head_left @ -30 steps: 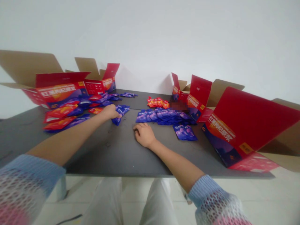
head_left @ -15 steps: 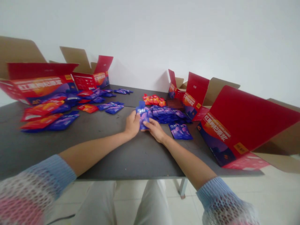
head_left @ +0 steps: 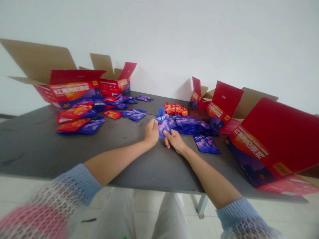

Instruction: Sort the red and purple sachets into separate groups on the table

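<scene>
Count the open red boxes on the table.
5. Two at far left: a large box and a smaller one behind it. Three at right: a small back box, a middle box, and the nearest, largest box. Overlaps may hide more.

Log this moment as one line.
left hand: grips blue foil sachet | right hand: grips same sachet | sachet: upright above dark grey table

purple sachet (head_left: 163, 124) | upright | pinched between both hands | above table
</scene>
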